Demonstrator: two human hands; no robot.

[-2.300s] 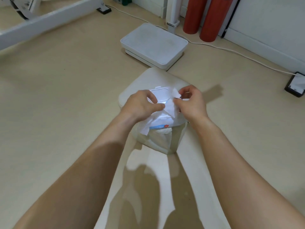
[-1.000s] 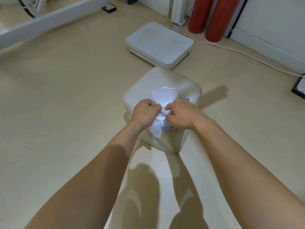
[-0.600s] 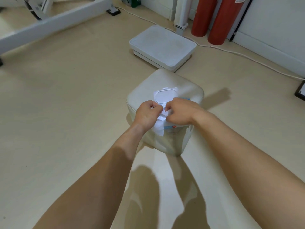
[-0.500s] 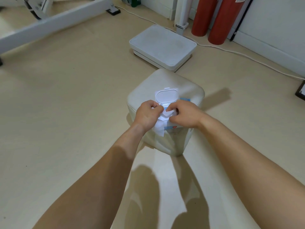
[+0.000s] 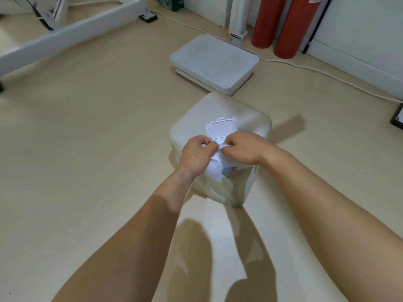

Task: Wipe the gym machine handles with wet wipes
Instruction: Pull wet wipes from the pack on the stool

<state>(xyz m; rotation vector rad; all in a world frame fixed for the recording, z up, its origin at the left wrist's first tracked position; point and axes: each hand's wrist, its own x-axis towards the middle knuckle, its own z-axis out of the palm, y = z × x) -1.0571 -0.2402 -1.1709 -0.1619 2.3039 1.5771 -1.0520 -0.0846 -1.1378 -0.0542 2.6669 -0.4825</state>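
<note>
Smooth beige floor (image 5: 87,131). Cushioned cream stool (image 5: 220,110) carries soft wet wipes pack (image 5: 231,171), its rigid oval-moulded lid (image 5: 221,130) flipped open. Left hand (image 5: 197,154) and right hand (image 5: 242,149), just before lid, both pinch thin white wipe (image 5: 214,168). Flat white scale (image 5: 214,62) beyond stool.

a home gym: white machine frame (image 5: 65,29), padded bench (image 5: 220,120), floor scale (image 5: 213,62) on beige floor

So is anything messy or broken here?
Nothing looks broken or spilled. The wipes pack sits on the cream stool with its lid flipped open, and the left hand and right hand pinch a wipe. A white cable trails loose across the floor.
</note>
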